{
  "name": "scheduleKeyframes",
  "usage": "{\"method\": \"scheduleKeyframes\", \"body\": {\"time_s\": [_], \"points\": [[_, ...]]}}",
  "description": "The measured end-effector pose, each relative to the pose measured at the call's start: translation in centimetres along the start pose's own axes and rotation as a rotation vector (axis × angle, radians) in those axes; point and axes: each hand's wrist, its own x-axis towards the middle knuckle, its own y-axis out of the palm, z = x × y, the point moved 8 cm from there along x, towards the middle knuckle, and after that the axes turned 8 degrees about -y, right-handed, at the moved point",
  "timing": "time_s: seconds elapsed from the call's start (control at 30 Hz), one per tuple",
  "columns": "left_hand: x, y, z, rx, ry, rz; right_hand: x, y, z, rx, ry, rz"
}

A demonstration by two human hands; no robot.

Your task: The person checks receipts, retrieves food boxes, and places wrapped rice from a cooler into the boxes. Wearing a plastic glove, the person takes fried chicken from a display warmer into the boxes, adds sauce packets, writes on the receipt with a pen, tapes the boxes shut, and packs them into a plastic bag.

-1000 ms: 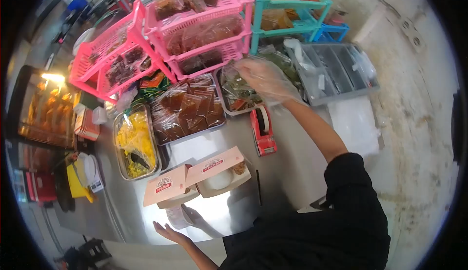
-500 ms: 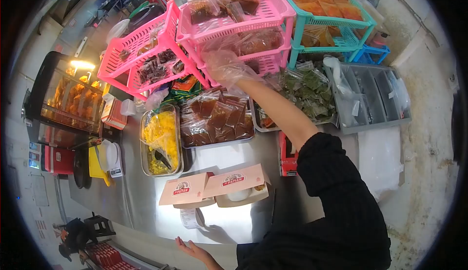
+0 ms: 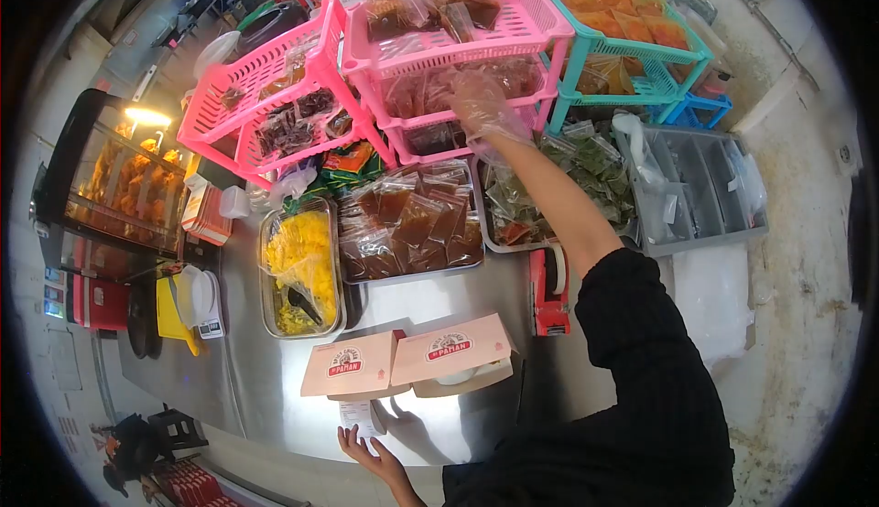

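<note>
The gloved right grip (image 3: 481,104), closure not determinable, is at the brown-filled plastic sachets (image 3: 409,97) in the pink rack's (image 3: 458,52) middle tier, likely light, limp and slippery, best pinched by an edge; the left grip (image 3: 377,459), fingers spread, is beside the receipt (image 3: 360,417).

Just one head cam here, super wide and fisheye-round, looking forward and down over the worktop (image 3: 275,379). Close enough that the black sleeve (image 3: 655,324) looms lower right, wide enough to catch the pink racks (image 3: 458,54) up top and both hands, left (image 3: 371,457) and right (image 3: 481,109).
</note>
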Motion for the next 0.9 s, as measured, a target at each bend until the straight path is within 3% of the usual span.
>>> {"method": "scheduleKeyframes", "body": {"time_s": [0.13,0.2,0.33,0.43,0.53,0.67,0.73,0.83,0.87,0.9], "points": [[0.2,0.0,-0.5,-0.005,0.005,-0.019,-0.4,-1.1,0.6,0.214,-0.025,-0.048],[0.1,-0.2,-1.3,-0.016,0.009,-0.040,-0.5,-2.3,1.4,0.411,-0.119,-0.233],[0.4,0.0,-3.3,-0.012,0.058,-0.099,0.4,-2.4,1.0,0.327,-0.048,-0.192],[0.5,-0.4,-6.0,0.017,0.206,-0.157,0.3,-1.5,-0.1,0.315,0.052,-0.210],[-0.1,-0.1,-8.3,0.110,0.281,-0.182,-0.4,-2.5,-0.2,0.277,0.036,-0.357],[0.3,1.8,-12.7,0.037,0.451,-0.218,-0.2,-2.7,0.1,0.376,0.085,-0.253],[0.3,2.4,-16.4,-0.430,0.665,-0.111,0.1,-2.8,0.8,0.332,0.081,-0.236],[4.6,6.4,-25.4,-0.279,0.878,0.104,-0.5,-4.2,0.6,0.549,0.172,-0.323],[6.5,8.8,-29.3,-0.306,0.833,0.291,-0.7,-5.7,1.1,0.515,0.108,-0.319],[9.3,12.3,-30.7,-0.391,0.605,0.454,-1.0,-7.4,1.9,0.483,0.045,-0.313]]}}
